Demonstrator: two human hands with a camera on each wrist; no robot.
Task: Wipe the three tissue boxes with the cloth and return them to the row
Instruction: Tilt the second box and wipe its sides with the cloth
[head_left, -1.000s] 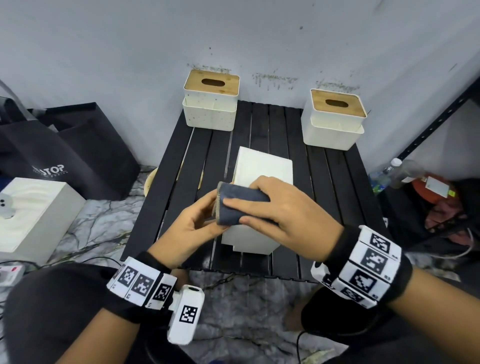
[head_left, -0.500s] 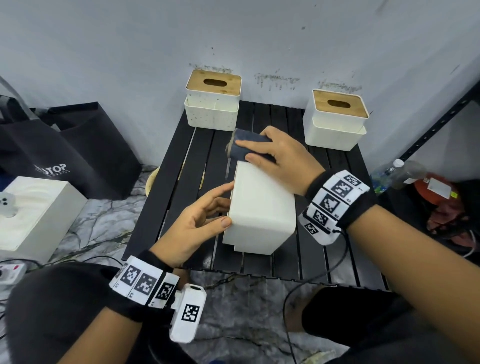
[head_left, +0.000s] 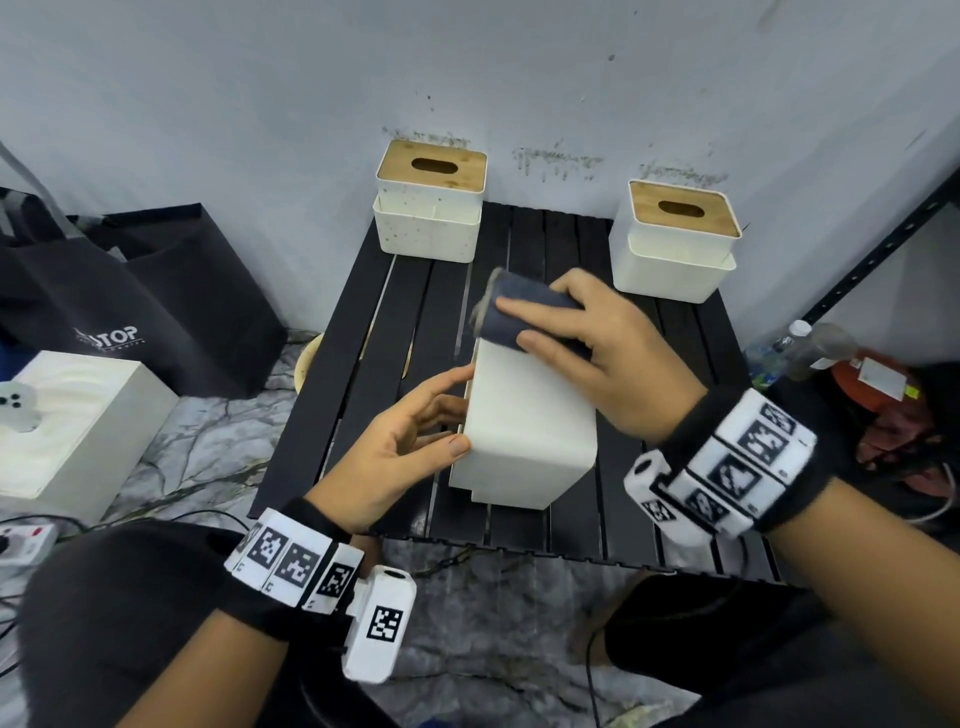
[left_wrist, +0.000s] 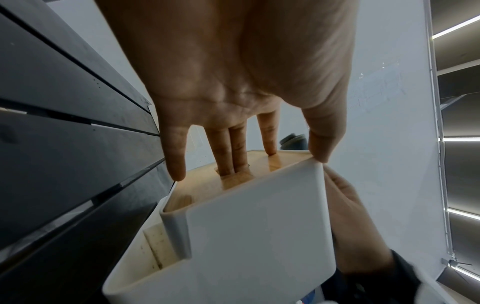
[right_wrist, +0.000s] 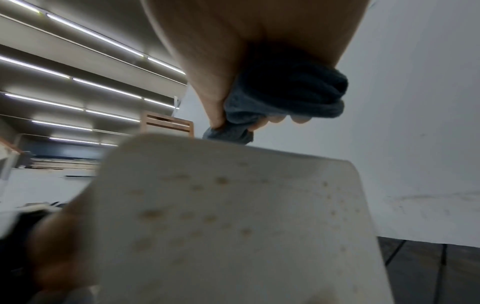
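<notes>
A white tissue box (head_left: 530, 431) lies on its side in the middle of the black slatted table (head_left: 374, 332), its wooden lid facing left. My left hand (head_left: 410, 441) steadies it: the thumb rests on the upper near edge and the straight fingers (left_wrist: 233, 150) press on the wooden lid. My right hand (head_left: 597, 353) grips a folded dark blue cloth (head_left: 524, 312) and presses it on the box's far top edge. The right wrist view shows the cloth (right_wrist: 285, 96) bunched between thumb and fingers above the speckled box (right_wrist: 233, 216). Two more tissue boxes stand upright by the wall, back left (head_left: 430, 200) and back right (head_left: 675, 241).
A black bag (head_left: 140, 306) and a white box (head_left: 78, 415) sit on the floor at the left, with a power strip (head_left: 21, 540) nearer me. Bottles (head_left: 800, 348) and a black shelf frame (head_left: 883, 249) are on the right. The wall stands right behind the table.
My right hand slid the cloth along the box's top from the near end to the far end, where it stays. The left hand has kept its place on the box's left side.
</notes>
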